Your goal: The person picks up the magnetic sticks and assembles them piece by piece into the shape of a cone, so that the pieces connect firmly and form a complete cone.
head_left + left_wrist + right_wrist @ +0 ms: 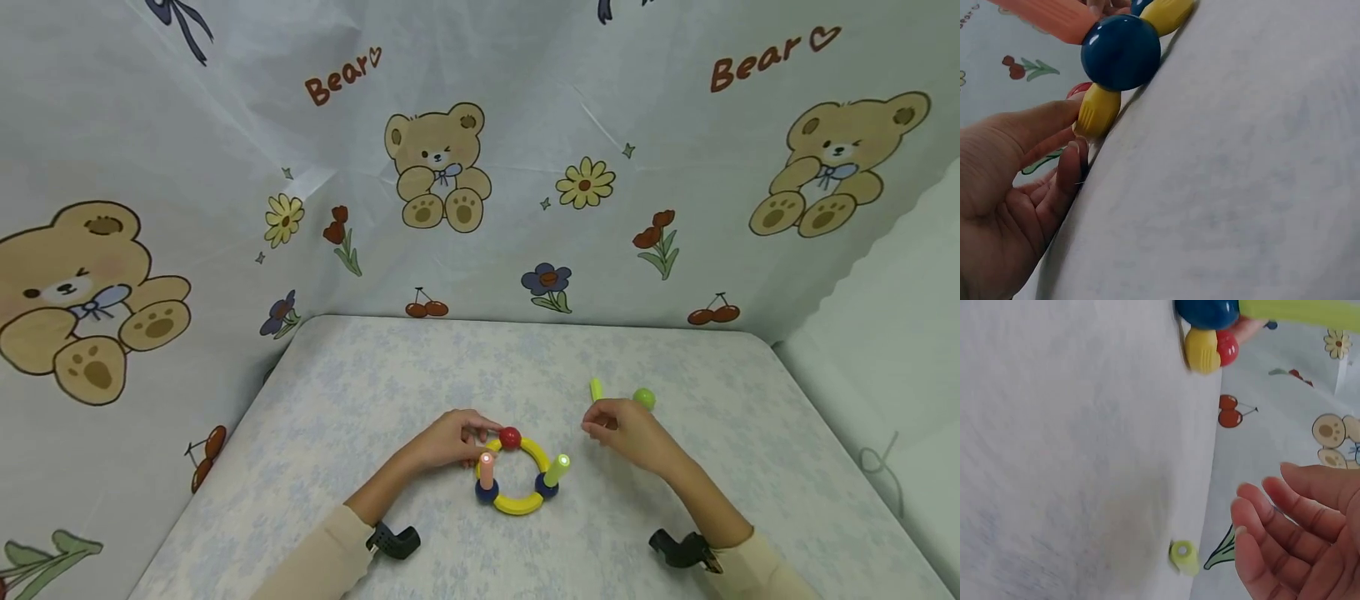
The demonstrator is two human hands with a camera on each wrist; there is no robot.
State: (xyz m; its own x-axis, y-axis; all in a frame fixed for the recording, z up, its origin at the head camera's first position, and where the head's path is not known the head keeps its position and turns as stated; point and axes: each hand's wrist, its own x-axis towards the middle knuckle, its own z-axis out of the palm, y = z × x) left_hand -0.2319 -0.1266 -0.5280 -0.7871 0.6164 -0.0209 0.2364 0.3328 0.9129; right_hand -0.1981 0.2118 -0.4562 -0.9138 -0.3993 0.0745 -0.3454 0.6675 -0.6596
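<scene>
A ring of yellow curved pieces lies on the table, joined by a red ball and two dark blue balls. From the blue balls rise a salmon rod and a light green rod. At the ring's left side, my left hand pinches a yellow curved piece between thumb and fingers, one finger reaching to the red ball. My right hand hovers right of the ring, its fingers loosely bent around nothing. Just beyond it lies a loose green rod.
A light green ball lies past my right hand, beside the loose rod. Behind the table hangs a white cloth printed with bears and flowers. Each wrist wears a black camera mount.
</scene>
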